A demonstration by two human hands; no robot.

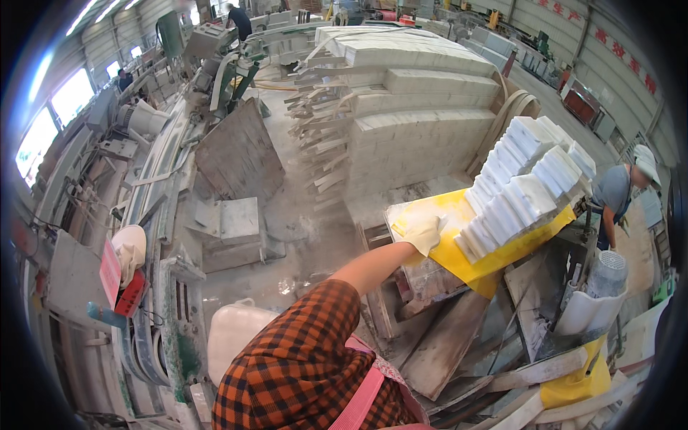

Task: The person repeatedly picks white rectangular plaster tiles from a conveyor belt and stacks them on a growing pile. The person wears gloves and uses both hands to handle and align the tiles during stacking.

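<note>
My left hand (421, 235), in a pale work glove, reaches out over the near left part of a yellow sheet (476, 271). Its fingers look spread and low against the sheet, slightly blurred, and I see nothing held in them. A whitish dusty patch lies on the yellow beside the glove. Just right of the hand, white stone strips (519, 197) stand stacked in stepped rows on the sheet, apart from the glove. The sheet covers a low bench whose near side shows wooden boards. My right hand is out of view.
A large strapped stack of white slabs (423, 143) stands beyond the bench. Loose planks (448, 344) lean below it. At right, a co-worker (620, 190) bends near a motor with a mesh cover (608, 272). A conveyor-like machine (154, 179) runs along the left; a white container (236, 333) stands nearer.
</note>
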